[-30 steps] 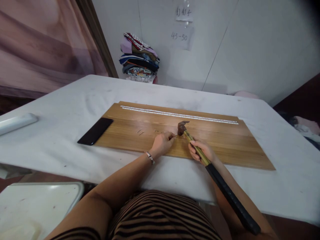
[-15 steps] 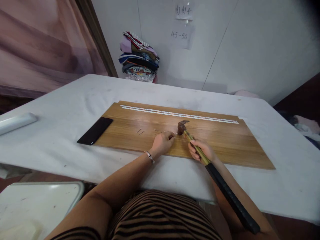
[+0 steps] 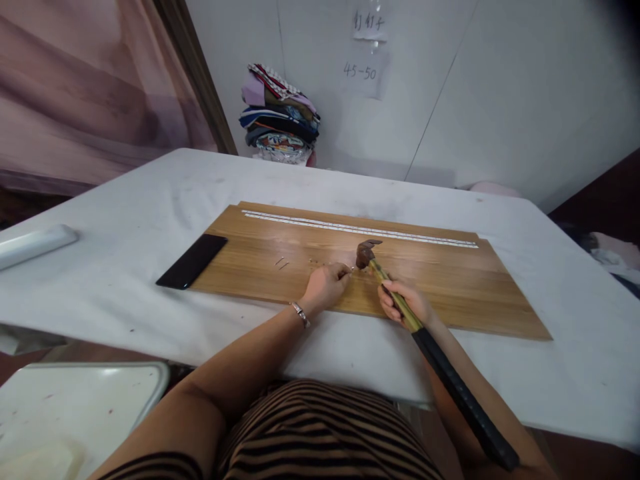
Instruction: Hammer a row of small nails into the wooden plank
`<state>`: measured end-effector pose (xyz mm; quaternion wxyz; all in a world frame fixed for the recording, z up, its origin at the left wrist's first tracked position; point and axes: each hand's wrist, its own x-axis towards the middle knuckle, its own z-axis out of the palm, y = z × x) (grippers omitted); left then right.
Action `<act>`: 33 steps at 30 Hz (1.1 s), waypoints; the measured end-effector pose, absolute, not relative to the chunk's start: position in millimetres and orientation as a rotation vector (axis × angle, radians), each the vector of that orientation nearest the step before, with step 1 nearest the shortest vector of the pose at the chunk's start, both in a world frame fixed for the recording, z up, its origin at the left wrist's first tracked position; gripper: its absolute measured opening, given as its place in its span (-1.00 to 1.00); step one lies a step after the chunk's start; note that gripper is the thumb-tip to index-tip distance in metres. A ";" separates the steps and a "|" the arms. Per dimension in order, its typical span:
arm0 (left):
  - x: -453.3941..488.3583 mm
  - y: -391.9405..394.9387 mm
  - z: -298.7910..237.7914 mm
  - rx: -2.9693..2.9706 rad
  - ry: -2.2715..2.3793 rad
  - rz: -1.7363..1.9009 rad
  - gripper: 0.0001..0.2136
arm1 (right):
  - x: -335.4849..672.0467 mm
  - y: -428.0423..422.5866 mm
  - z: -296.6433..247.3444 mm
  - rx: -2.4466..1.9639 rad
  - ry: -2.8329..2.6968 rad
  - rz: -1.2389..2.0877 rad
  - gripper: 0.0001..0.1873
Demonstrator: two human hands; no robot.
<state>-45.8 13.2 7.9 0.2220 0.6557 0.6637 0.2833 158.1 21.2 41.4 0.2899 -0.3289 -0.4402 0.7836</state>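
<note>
Loose nails (image 3: 284,266), on the wooden board (image 3: 445,280). Your left hand (image 3: 324,287): pinching one nail (image 3: 353,268) there; hold it upright, fingertips low. Hammer (image 3: 435,356): head just beside that nail. Your right hand (image 3: 419,303): closed round the handle; tap lightly, squarely.

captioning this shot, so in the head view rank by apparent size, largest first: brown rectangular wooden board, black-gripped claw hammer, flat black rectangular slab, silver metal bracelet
1. Brown wooden board
2. Black-gripped claw hammer, partly because its grip end is nearer the camera
3. Flat black slab
4. Silver bracelet
</note>
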 end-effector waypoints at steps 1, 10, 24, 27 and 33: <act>-45.8 13.4 7.5 1.817 1.835 0.784 -0.80 | 158.0 21.4 40.9 -0.876 -1.173 2.092 -0.72; -45.0 13.0 10.5 1.824 1.848 0.760 -0.80 | 157.7 23.7 36.5 -0.886 -1.198 2.084 -0.72; -44.8 12.7 11.3 1.827 1.837 0.759 -0.80 | 157.8 22.8 37.5 -0.882 -1.180 2.102 -0.70; -44.4 12.0 13.3 1.827 1.841 0.754 -0.80 | 157.6 23.3 37.4 -0.900 -1.180 2.099 -0.71; -44.4 11.6 13.8 1.814 1.826 0.750 -0.81 | 157.9 22.7 37.5 -0.875 -1.172 2.110 -0.66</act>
